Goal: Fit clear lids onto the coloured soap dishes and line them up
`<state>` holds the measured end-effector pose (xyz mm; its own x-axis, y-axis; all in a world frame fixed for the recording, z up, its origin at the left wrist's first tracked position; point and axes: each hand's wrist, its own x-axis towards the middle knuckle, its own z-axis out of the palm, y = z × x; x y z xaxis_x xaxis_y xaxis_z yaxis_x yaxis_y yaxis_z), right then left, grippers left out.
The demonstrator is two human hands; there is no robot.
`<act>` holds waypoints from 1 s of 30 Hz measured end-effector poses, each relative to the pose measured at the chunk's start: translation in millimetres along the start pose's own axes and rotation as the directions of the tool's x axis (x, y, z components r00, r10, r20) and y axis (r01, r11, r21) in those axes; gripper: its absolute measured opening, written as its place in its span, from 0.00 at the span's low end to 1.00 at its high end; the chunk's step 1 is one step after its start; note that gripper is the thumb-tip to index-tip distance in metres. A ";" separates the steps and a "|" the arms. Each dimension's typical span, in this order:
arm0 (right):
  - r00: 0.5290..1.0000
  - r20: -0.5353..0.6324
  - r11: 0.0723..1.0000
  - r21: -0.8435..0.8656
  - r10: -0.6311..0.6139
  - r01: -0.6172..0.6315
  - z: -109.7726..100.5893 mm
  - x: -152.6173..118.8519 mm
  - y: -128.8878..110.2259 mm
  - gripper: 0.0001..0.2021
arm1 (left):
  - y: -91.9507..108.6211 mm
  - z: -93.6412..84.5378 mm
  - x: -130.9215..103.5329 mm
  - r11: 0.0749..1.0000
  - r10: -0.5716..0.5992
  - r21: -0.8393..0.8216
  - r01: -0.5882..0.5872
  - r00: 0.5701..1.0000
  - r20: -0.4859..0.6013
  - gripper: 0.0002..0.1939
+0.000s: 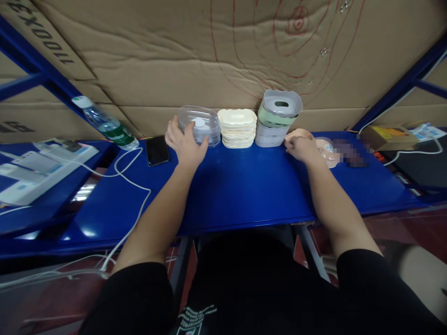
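My left hand (188, 142) has its fingers spread over the near left side of a stack of clear plastic lids (209, 125). Right of the lids stands a stack of cream-coloured trays (238, 129), and beside it a taller stack of grey and green containers (275, 121). My right hand (301, 146) is at a peach-coloured piece (299, 134) just right of that stack, its fingers bent against the near left edge. Whether the fingers grip the piece is hard to make out. Another pale peach item (326, 149) lies right of my right hand.
A black phone (158, 151), a water bottle (111, 128) and a white cable (148, 190) are on the left. A small cardboard box (393, 138) stands at the right. Cardboard (157, 60) walls the back of the blue table (244, 190).
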<state>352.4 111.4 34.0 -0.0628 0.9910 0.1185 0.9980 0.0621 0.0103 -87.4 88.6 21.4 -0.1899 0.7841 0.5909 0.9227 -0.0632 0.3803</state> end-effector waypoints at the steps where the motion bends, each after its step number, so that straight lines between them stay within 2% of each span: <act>1: 1.000 0.007 1.000 0.004 0.001 -0.001 -2.1 -0.8 0.9 0.09 | 0.1 -0.1 0.1 1.000 -0.003 0.006 0.003 1.000 0.015 0.38; 3: 0.999 0.045 1.000 0.008 0.008 -0.008 -6.6 -2.3 2.9 0.12 | 1.6 -1.2 0.2 1.000 -0.016 0.011 0.015 0.999 0.051 0.39; 6: 0.986 0.168 1.000 -0.009 0.000 0.002 -12.3 -3.2 5.3 0.14 | 4.8 -3.2 0.0 0.999 -0.029 -0.025 0.031 0.998 0.059 0.39; 9: 0.961 0.266 0.997 0.011 -0.075 0.075 -15.4 -3.4 4.8 0.15 | 7.0 -3.6 -0.6 0.997 -0.031 -0.067 0.034 0.999 0.044 0.37; 12: 0.939 0.296 0.984 0.088 -0.174 0.155 -16.2 -4.8 1.6 0.17 | 7.3 -3.3 -1.3 0.997 -0.022 -0.076 0.024 0.999 0.024 0.36; 15: 0.934 0.272 0.968 0.154 -0.233 0.197 -15.2 -6.8 -1.5 0.16 | 6.6 -3.8 -1.5 0.996 -0.010 -0.088 0.013 1.000 0.024 0.38; 18: 0.942 0.246 0.967 0.165 -0.228 0.191 -14.4 -8.1 -2.7 0.16 | 6.0 -3.8 -1.4 0.999 -0.013 -0.046 0.015 0.999 0.048 0.41; 21: 0.953 0.222 0.974 0.142 -0.205 0.176 -15.4 -9.3 -3.6 0.16 | 5.6 -3.0 -1.1 1.000 -0.012 -0.002 0.012 0.999 0.036 0.38; 25: 0.965 0.201 0.983 0.105 -0.171 0.152 -21.6 -14.8 -8.9 0.18 | 6.9 -6.3 -0.4 0.999 -0.014 -0.044 0.015 1.000 0.019 0.33; 28: 0.976 0.122 0.979 0.115 -0.181 0.167 -29.1 -21.5 -16.0 0.15 | 13.1 -13.8 -0.5 0.999 -0.012 -0.034 0.014 0.999 0.042 0.34; 30: 0.981 0.051 0.977 0.117 -0.188 0.181 -34.1 -25.2 -21.4 0.11 | 20.7 -18.7 -1.2 1.000 0.030 -0.009 -0.029 0.997 0.077 0.35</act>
<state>332.5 81.1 64.6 -0.2489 0.9664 0.0638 0.9636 0.2538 -0.0844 -74.3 74.8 41.8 -0.1358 0.8271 0.5454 0.9250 -0.0914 0.3689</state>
